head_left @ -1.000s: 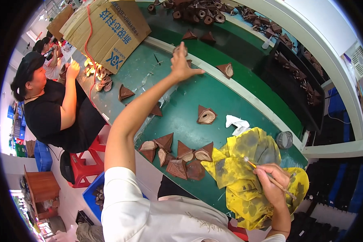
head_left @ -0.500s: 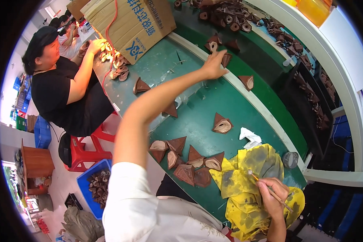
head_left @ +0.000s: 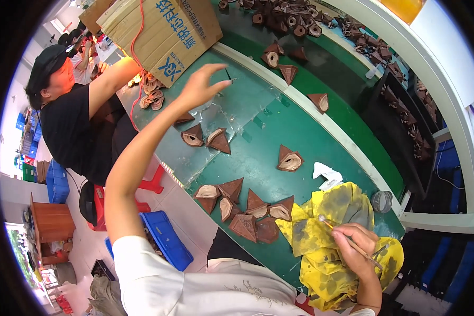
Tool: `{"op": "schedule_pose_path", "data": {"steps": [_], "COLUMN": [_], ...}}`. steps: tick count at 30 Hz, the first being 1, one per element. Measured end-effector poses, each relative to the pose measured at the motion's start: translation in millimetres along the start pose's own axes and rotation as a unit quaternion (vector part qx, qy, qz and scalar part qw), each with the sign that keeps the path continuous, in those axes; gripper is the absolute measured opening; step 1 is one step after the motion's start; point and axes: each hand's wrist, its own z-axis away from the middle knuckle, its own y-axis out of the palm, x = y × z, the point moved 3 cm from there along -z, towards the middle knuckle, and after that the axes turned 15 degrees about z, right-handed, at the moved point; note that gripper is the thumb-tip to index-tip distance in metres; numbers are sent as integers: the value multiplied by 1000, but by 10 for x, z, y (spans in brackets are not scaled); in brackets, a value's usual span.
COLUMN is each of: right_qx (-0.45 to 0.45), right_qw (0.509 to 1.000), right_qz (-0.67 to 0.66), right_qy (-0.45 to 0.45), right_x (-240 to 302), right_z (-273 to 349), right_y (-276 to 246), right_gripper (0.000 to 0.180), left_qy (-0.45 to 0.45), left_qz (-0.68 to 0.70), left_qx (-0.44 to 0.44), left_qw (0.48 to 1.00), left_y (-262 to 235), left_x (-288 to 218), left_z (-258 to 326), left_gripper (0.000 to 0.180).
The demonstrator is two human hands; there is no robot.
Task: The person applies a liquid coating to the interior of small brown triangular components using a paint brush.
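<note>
My left hand (head_left: 201, 88) is raised over the far left of the green table (head_left: 237, 174), thumb and fingers apart, holding nothing. Below it lie two brown pointed hollow pieces, one (head_left: 193, 136) beside the other (head_left: 219, 141). My right hand (head_left: 357, 246) grips a thin paintbrush (head_left: 329, 225) above a crumpled yellow cloth (head_left: 321, 274) with dark stains. Left of the cloth is a cluster of several brown pieces (head_left: 243, 226) with pale rims. A single brown piece (head_left: 289, 159) sits mid-table, near a crumpled white tissue (head_left: 326, 175).
A green conveyor belt (head_left: 347, 131) beyond the white rail carries several brown pieces. A cardboard box (head_left: 163, 37) stands at the far left, near a co-worker (head_left: 71, 116) in black. A small clear jar (head_left: 381, 201) is by the rail. A blue bin (head_left: 168, 239) sits on the floor.
My left hand has drawn back from the belt's edge leftward over the table, its fingers now spread. The co-worker's arm has reached forward. My right hand still holds the paintbrush over the cloth.
</note>
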Motion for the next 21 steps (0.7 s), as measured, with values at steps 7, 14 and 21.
{"op": "schedule_pose_path", "data": {"steps": [7, 14, 21], "right_qx": [4, 17, 9], "right_qw": [999, 998, 999], "right_qz": [25, 25, 14], "right_qy": [23, 64, 27], "right_x": [-12, -158, -233], "right_z": [81, 43, -27], "right_y": [-55, -49, -36], "right_gripper": [11, 11, 12], "left_qy": [-99, -73, 18], "left_qz": [48, 51, 434], "left_qx": [-20, 38, -8], "left_qw": [994, 995, 901], "left_y": [1358, 1411, 970], "left_x": [602, 747, -746], "left_z": [-1350, -1453, -335], "left_gripper": [93, 73, 67]}}
